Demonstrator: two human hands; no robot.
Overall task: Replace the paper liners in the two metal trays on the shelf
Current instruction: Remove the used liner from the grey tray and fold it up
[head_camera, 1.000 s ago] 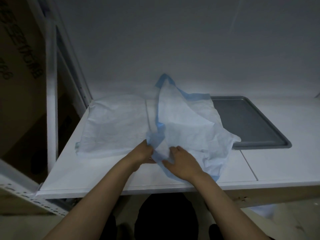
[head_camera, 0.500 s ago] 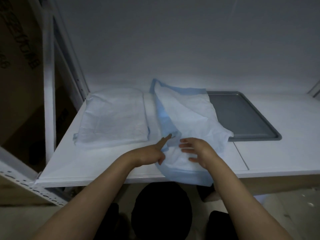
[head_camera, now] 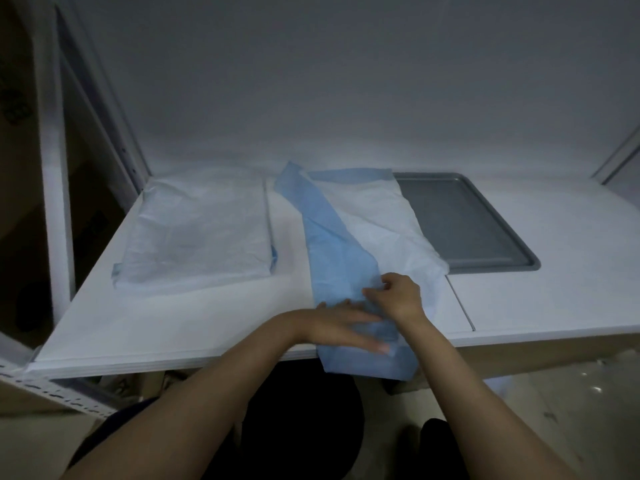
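Fingers (head_camera: 362,336) of your left hand (head_camera: 334,327) lie straight and flat on the blue side of the loose liner (head_camera: 341,244), pressing it down left of the grey tray (head_camera: 467,223) and nearer to you. Your right hand (head_camera: 398,297), just beside it, has its fingers curled, pinching a fold of the same liner. The liner's white far part overlaps the tray's left edge; its near end hangs over the front of the shelf (head_camera: 561,271). Well left of the tray lies a second liner (head_camera: 197,230), whitish, spread flat.
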